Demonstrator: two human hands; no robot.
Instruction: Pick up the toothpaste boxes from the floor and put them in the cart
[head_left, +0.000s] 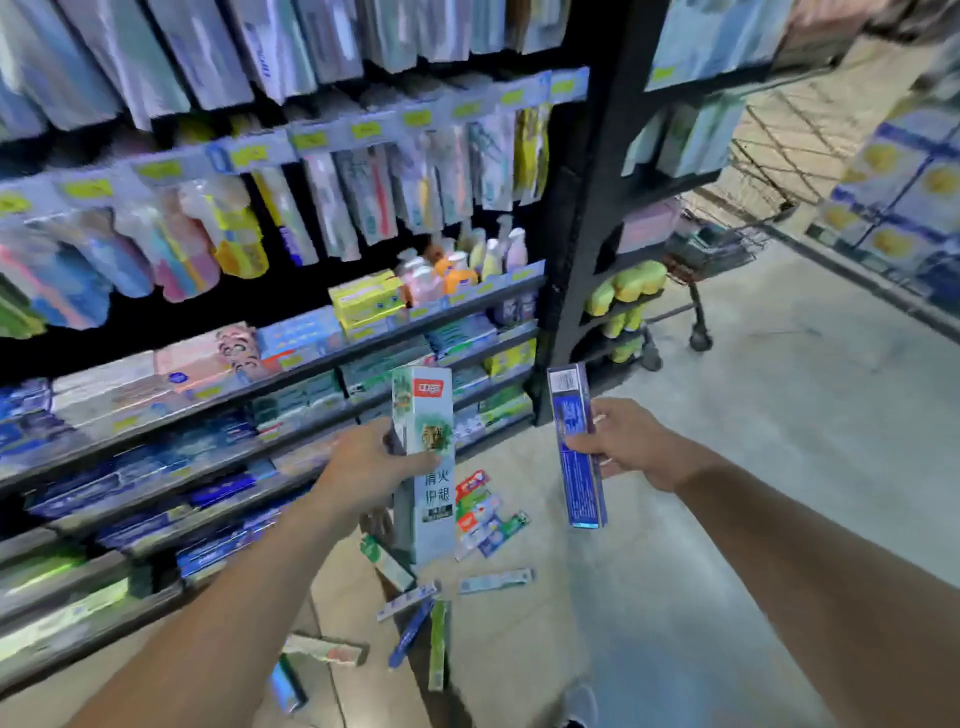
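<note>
Your left hand (374, 462) is gripping a tall green-and-white cardboard toothpaste box (425, 467) upright; your right hand (623, 447) is pinching a slim blue cardboard toothpaste box (579, 447). The black wire shopping cart (727, 244) is standing well beyond both, past the black shelving post (587, 234); its contents are too blurred to tell. More scattered toothpaste boxes (483, 512) are lying on the grey concrete floor (727, 519) below your hands.
</note>
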